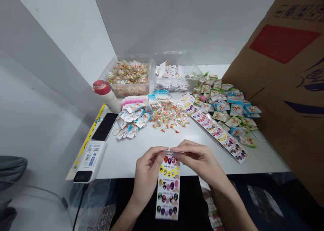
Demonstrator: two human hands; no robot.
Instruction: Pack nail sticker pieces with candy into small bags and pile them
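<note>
My left hand (149, 172) and my right hand (196, 156) pinch the top end of a nail sticker strip (167, 190) between thumbs and fingers. The strip hangs down past the table's front edge, showing rows of coloured nail designs. Its upper end looks folded at my fingertips. Beyond my hands lies a spread of small clear packets with colourful pieces (169, 118). More long sticker strips (215, 129) lie slantwise to the right of it. Several small printed cards (133, 121) are fanned out at the left.
Behind stand a clear bin of candy-like packets (129, 74) and a clear bin of sticker sheets (173, 84). Small printed packs (227, 106) are heaped at right beside a large cardboard box (283, 89). Along the left edge are a bottle (107, 96), a phone (105, 127) and a power bank (90, 160).
</note>
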